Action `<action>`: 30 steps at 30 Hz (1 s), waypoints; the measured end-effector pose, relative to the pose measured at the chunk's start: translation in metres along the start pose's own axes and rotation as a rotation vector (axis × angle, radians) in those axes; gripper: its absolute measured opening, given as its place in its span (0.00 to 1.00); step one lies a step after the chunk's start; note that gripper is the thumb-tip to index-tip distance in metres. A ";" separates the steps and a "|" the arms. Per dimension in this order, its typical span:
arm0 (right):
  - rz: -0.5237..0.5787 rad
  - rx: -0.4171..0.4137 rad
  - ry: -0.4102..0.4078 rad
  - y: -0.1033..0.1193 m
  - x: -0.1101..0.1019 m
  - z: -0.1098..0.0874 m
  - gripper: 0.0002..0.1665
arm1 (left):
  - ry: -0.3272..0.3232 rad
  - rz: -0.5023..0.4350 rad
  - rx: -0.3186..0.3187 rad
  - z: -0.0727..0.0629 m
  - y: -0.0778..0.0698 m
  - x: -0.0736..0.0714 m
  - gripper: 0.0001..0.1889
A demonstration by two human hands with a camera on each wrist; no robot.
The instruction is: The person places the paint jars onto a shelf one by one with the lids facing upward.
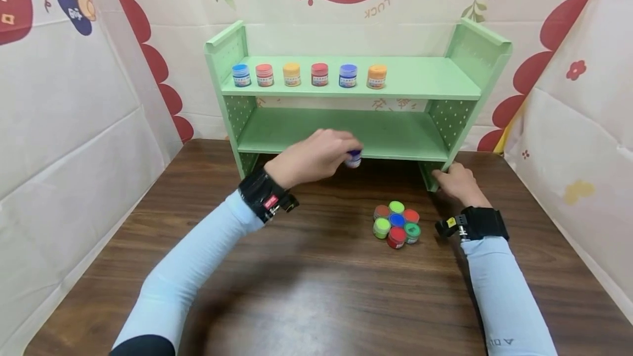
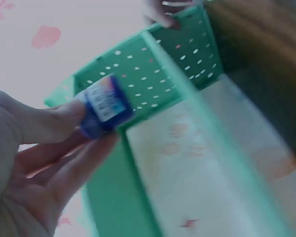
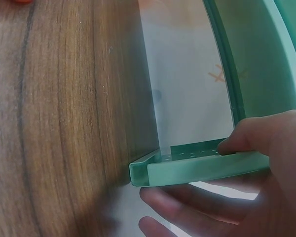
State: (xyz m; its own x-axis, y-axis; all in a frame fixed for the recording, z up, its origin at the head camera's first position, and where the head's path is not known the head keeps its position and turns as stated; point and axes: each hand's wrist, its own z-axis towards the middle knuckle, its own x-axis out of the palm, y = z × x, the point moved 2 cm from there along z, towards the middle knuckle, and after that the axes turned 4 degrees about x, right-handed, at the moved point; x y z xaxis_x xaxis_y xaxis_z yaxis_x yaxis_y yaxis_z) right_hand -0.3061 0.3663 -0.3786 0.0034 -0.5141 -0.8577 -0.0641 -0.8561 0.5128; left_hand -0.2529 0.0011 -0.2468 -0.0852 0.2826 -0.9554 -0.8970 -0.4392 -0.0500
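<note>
My left hand (image 1: 318, 155) pinches a small paint jar (image 2: 106, 106) with a dark blue-purple lid and a printed label, held just in front of the lower shelf. At the right, my right hand (image 1: 461, 183) grips the lower side panel (image 3: 202, 169) of the green shelf rack (image 1: 341, 150), thumb on one face and fingers on the other. Along the upper shelf stands a row of several paint jars, from a blue jar (image 1: 241, 76) at the left to an orange jar (image 1: 376, 77). A cluster of lidded paint jars (image 1: 397, 221) sits on the table, nearer me.
The rack stands at the back of a brown wooden table (image 1: 296, 290). Behind it hangs a printed cloth (image 1: 346, 37), and white cloth walls (image 1: 74, 125) close off the left and right sides. No jar stands on the lower shelf (image 1: 395, 131).
</note>
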 end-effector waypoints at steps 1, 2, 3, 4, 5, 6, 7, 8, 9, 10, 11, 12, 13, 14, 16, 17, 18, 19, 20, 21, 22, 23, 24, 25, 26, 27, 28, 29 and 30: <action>0.003 0.000 0.004 0.000 -0.001 0.000 0.28 | -0.013 0.028 0.030 0.009 -0.004 -0.009 0.16; 0.005 0.000 0.006 -0.001 -0.001 0.000 0.27 | -0.027 0.059 0.056 0.017 -0.007 -0.018 0.17; 0.006 -0.001 0.006 -0.001 -0.002 0.000 0.28 | -0.039 0.084 0.076 0.026 -0.010 -0.026 0.17; 0.009 -0.001 0.007 -0.001 -0.002 0.000 0.28 | -0.049 0.108 0.093 0.035 -0.013 -0.034 0.18; 0.014 -0.001 0.009 -0.001 -0.002 0.000 0.28 | -0.061 0.128 0.102 0.043 -0.014 -0.041 0.18; 0.023 0.001 0.016 -0.001 -0.002 0.000 0.27 | -0.067 0.146 0.101 0.052 -0.015 -0.048 0.18; 0.028 0.001 0.018 -0.001 -0.001 0.000 0.27 | -0.075 0.159 0.099 0.060 -0.016 -0.055 0.19; 0.032 0.000 0.017 -0.001 -0.001 0.000 0.27 | -0.079 0.172 0.092 0.069 -0.016 -0.060 0.19; 0.036 0.001 0.017 0.000 0.001 0.000 0.26 | -0.081 0.180 0.082 0.077 -0.015 -0.065 0.18; 0.038 0.002 0.017 0.000 0.001 -0.001 0.26 | -0.074 0.191 0.064 0.084 -0.014 -0.070 0.19; 0.039 0.003 0.017 0.000 0.002 -0.001 0.26 | -0.066 0.203 0.046 0.092 -0.013 -0.073 0.18; 0.043 0.004 0.019 0.000 0.002 -0.002 0.26 | -0.056 0.218 0.029 0.100 -0.011 -0.077 0.18; 0.043 0.004 0.019 0.000 0.002 -0.003 0.26 | -0.050 0.231 0.017 0.107 -0.010 -0.080 0.18; 0.046 0.004 0.019 0.001 0.002 -0.004 0.27 | -0.040 0.246 0.003 0.114 -0.009 -0.082 0.17; 0.050 0.006 0.024 0.001 0.001 -0.004 0.27 | -0.017 0.274 -0.018 0.126 -0.006 -0.086 0.17; 0.054 0.007 0.026 0.002 0.001 -0.004 0.27 | -0.010 0.285 -0.021 0.132 -0.004 -0.087 0.16; 0.056 0.008 0.026 0.002 0.001 -0.004 0.27 | -0.006 0.294 -0.026 0.136 -0.004 -0.087 0.16; 0.057 0.010 0.025 0.002 0.001 -0.004 0.27 | 0.000 0.302 -0.030 0.140 -0.003 -0.087 0.15; 0.056 0.011 0.023 0.002 0.001 -0.004 0.27 | 0.007 0.308 -0.034 0.144 -0.003 -0.087 0.15; 0.057 0.014 0.024 0.003 0.001 -0.004 0.27 | 0.012 0.316 -0.036 0.147 -0.003 -0.087 0.14; 0.055 0.013 0.020 0.003 0.001 -0.004 0.26 | 0.017 0.325 -0.038 0.149 -0.003 -0.086 0.14; 0.053 0.014 0.015 0.002 0.001 -0.004 0.26 | 0.024 0.333 -0.043 0.152 -0.003 -0.085 0.14; 0.051 0.013 0.012 0.002 0.001 -0.004 0.26 | 0.028 0.345 -0.044 0.154 -0.003 -0.084 0.15; 0.047 0.012 0.009 0.002 0.001 -0.004 0.25 | 0.034 0.353 -0.043 0.156 -0.003 -0.083 0.15; 0.040 0.009 0.003 0.002 0.001 -0.004 0.26 | 0.039 0.359 -0.043 0.157 -0.002 -0.081 0.15; 0.038 0.008 0.001 0.002 0.001 -0.004 0.25 | 0.042 0.366 -0.043 0.158 -0.001 -0.079 0.15; 0.037 0.006 0.001 0.002 0.001 -0.004 0.25 | 0.047 0.369 -0.045 0.159 -0.001 -0.078 0.15; 0.039 0.007 0.005 0.002 0.001 -0.004 0.25 | 0.047 0.369 -0.045 0.160 0.000 -0.076 0.14; 0.043 0.008 0.011 0.002 0.002 -0.005 0.25 | 0.047 0.369 -0.047 0.160 0.002 -0.075 0.14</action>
State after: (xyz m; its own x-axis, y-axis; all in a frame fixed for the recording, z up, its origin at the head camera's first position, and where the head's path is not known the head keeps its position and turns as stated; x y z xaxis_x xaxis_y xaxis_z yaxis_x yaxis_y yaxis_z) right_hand -0.3013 0.3631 -0.3785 0.0110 -0.5506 -0.8347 -0.0720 -0.8330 0.5485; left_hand -0.3173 0.1155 -0.1287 -0.3782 0.0592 -0.9238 -0.7885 -0.5434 0.2880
